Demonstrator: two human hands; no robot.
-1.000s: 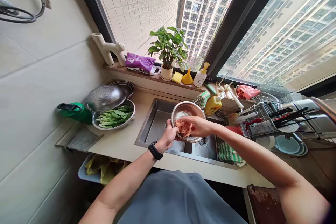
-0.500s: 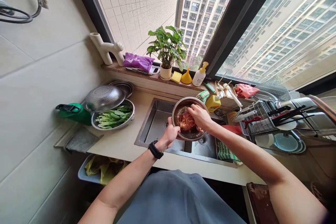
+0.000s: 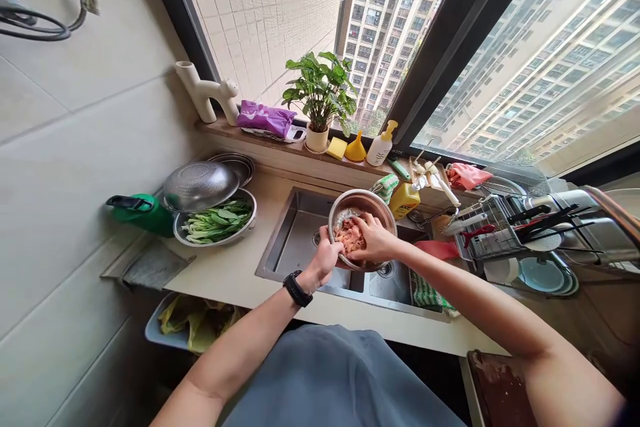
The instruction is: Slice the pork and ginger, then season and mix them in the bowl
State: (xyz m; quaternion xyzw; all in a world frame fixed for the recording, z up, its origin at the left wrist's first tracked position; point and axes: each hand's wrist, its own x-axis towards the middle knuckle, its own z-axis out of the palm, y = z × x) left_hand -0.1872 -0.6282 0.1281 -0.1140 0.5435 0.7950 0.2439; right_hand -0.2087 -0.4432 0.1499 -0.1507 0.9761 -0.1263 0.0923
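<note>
A metal bowl [image 3: 386, 208] is held over the double sink, tilted toward me. My left hand [image 3: 326, 257] grips its near left rim, thumb on the edge; the fingers beneath are hidden. Inside lies reddish raw meat [image 3: 349, 237] in small pieces, with some whitish liquid or foam at the far left side. My right hand [image 3: 375, 240] reaches into the bowl from the right, its fingers curved around the meat and pressed against it. Part of the meat is covered by that hand.
Below is the steel sink [image 3: 295, 223]. Leafy greens [image 3: 220, 221] fill a colander on the left, beside a green watering can [image 3: 143, 212]. A yellow bottle [image 3: 404, 200] stands behind the sink. On the right is a dish rack [image 3: 493, 217]; a potted plant [image 3: 320, 93] sits on the sill.
My right hand has moved from the bowl's far side down to its near right side, gathering the meat toward the left. My left hand still holds the rim.
</note>
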